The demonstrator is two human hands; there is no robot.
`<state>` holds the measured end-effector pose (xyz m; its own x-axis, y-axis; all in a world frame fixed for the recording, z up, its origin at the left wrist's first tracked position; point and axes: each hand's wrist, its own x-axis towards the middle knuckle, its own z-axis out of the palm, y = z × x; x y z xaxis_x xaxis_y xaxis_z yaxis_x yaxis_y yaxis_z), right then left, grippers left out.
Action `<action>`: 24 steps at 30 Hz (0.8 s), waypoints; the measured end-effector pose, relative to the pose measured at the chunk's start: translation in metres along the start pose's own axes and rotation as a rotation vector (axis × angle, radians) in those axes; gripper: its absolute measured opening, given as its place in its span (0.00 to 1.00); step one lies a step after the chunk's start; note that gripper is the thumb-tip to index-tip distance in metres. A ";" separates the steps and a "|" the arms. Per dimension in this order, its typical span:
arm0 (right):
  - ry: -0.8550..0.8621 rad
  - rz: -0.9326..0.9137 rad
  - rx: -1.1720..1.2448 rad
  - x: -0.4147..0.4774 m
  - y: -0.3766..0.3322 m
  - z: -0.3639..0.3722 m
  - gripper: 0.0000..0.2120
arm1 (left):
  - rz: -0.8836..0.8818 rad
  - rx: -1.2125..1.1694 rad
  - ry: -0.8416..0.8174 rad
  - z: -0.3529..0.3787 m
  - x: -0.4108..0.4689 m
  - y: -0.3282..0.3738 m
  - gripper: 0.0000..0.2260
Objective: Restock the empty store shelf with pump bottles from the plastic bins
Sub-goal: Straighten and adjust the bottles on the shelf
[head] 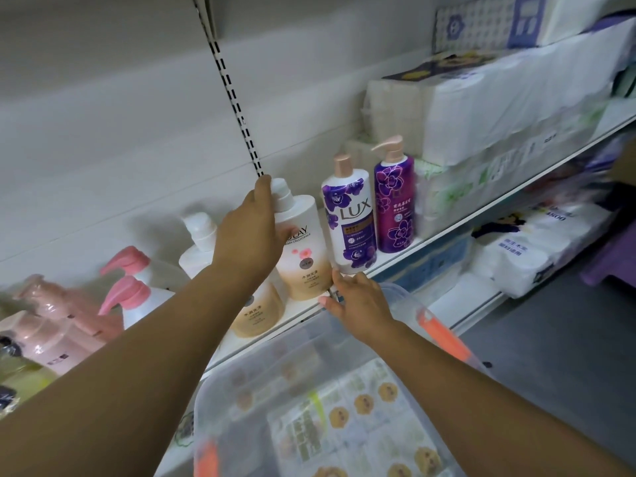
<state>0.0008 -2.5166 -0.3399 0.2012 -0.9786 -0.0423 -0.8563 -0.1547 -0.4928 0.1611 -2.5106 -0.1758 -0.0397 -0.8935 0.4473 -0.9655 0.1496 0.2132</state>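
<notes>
On the white shelf (457, 224), the left hand (247, 235) has its fingers curled tight round the neck of a cream pump bottle (303, 259). That bottle stands just beside a white bottle with purple flowers (349, 215), and a dark purple bottle (394, 201) comes next. The right hand (358, 304) holds nothing, with its fingers straight out at the shelf's front edge, just above the clear plastic bin (309, 356).

Olay bottle (304, 251) label half hidden behind left hand (247, 235), plastic bin (289, 342) cut off below
</notes>
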 end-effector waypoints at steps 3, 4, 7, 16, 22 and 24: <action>0.002 -0.007 -0.014 0.000 -0.001 -0.001 0.33 | -0.020 -0.005 0.011 0.001 -0.001 0.000 0.34; 0.002 -0.005 -0.017 0.000 -0.001 -0.001 0.33 | -0.027 -0.009 0.013 0.002 -0.002 0.001 0.34; 0.010 -0.007 -0.020 0.000 -0.003 0.000 0.33 | -0.035 -0.017 0.014 0.002 -0.002 0.001 0.34; -0.010 0.004 0.111 0.001 0.001 -0.004 0.29 | -0.072 -0.083 -0.039 -0.001 -0.005 0.008 0.36; 0.238 0.147 0.264 -0.002 0.017 -0.013 0.20 | -0.064 -0.011 0.093 -0.003 0.004 0.020 0.37; 0.276 0.184 0.328 -0.001 0.024 -0.018 0.22 | -0.020 0.036 0.109 -0.003 0.011 0.028 0.36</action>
<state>-0.0285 -2.5214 -0.3359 -0.1126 -0.9920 0.0564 -0.6609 0.0324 -0.7498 0.1344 -2.5150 -0.1628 0.0060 -0.8446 0.5353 -0.9745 0.1150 0.1925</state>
